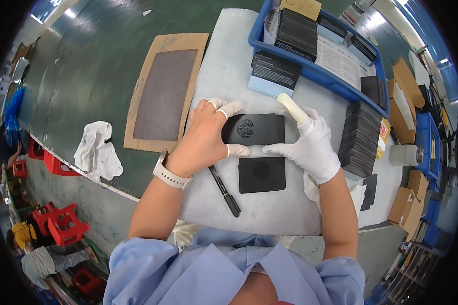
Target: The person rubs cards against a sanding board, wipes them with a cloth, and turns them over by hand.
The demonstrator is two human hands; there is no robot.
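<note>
My left hand (203, 132), with pale finger cots on its thumb and two fingers, grips the left end of a black card-like plate (264, 129) that bears a round emblem. White-gloved, my right hand (310, 145) has its thumb and index finger spread around the plate's right end; an off-white cot covers the index finger. Whether those fingertips touch the plate is hard to see. Just below lies a second black plate (262, 175) with a similar, fainter emblem. A black marker pen (224, 190) rests beside my left wrist.
A brown sheet on cardboard (130, 122) lies left, near a crumpled white cloth (99, 152). At the back right stands a blue bin (336, 73) of black plates and papers. A row of black plates (361, 140) and a clear jar (404, 155) stand right.
</note>
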